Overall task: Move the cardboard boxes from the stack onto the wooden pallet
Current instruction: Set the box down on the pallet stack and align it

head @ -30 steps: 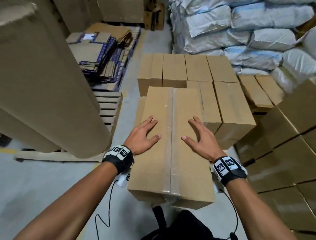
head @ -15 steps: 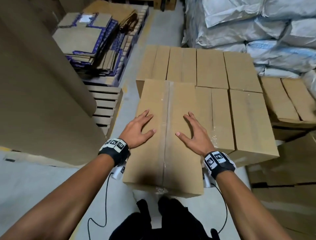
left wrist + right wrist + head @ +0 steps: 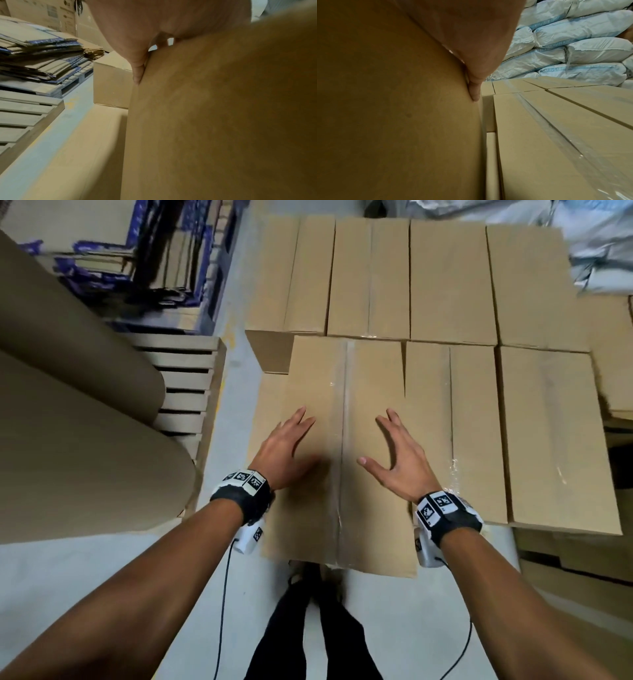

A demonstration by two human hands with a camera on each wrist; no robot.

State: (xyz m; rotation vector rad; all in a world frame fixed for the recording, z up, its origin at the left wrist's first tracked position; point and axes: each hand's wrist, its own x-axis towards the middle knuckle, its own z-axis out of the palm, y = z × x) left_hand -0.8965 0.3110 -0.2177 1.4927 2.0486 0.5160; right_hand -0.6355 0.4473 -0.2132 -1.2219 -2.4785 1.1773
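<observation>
- Both hands lie flat with fingers spread on top of a taped cardboard box (image 3: 342,453), the left hand (image 3: 279,451) to one side of the tape seam (image 3: 345,440) and the right hand (image 3: 399,462) to the other, gripping nothing.
- That box sits among the placed boxes (image 3: 452,282), touching its right-hand neighbour (image 3: 455,433), its near end overhanging the grey floor (image 3: 102,577).
- Judged from this, the step in hand is seating the box in its row; the pallet beneath is hidden.
- Next, likely a forward push until the near end lines up with the row, then lifting both palms away.
- Flattened cartons (image 3: 164,254) and another wooden pallet (image 3: 185,378) lie to the left.
</observation>
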